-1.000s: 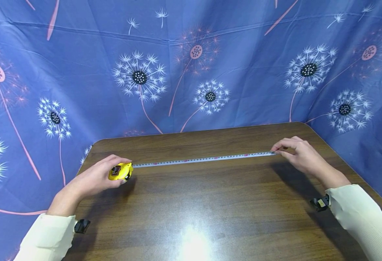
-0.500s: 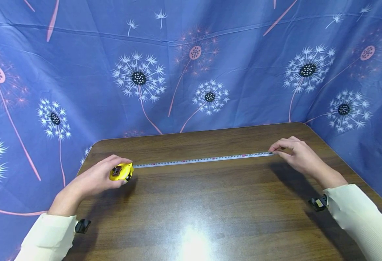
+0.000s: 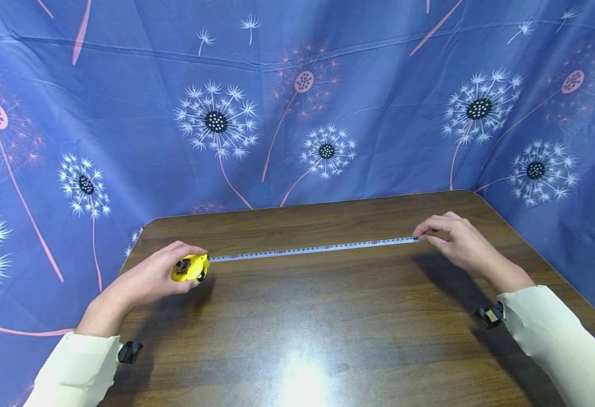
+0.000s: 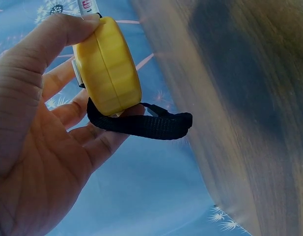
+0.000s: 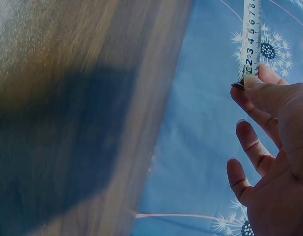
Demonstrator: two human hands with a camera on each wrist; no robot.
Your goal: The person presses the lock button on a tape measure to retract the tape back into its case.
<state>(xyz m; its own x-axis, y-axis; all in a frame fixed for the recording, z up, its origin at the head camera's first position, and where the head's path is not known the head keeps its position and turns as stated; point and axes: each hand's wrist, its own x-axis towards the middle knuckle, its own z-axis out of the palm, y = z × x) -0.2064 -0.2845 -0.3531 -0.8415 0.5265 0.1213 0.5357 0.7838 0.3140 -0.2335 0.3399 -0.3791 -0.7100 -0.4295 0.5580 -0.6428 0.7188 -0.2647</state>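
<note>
There is one left hand (image 3: 147, 275) and one right hand (image 3: 462, 244), with two pale sleeves (image 3: 75, 362) and two black wrist cameras (image 3: 130, 352). There is one yellow tape measure (image 3: 193, 269), with one blade (image 3: 307, 249) and one black strap (image 4: 144, 126), and one wood-grain table (image 3: 358, 305).

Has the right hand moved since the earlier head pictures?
Yes, slightly: against the fixed table, the right hand has shifted left, toward the yellow case, with the tape end pinched.

Tape (image 3: 302, 250) nums too small, head vw | L hand (image 4: 45, 142) cut off, L-wrist vw
</note>
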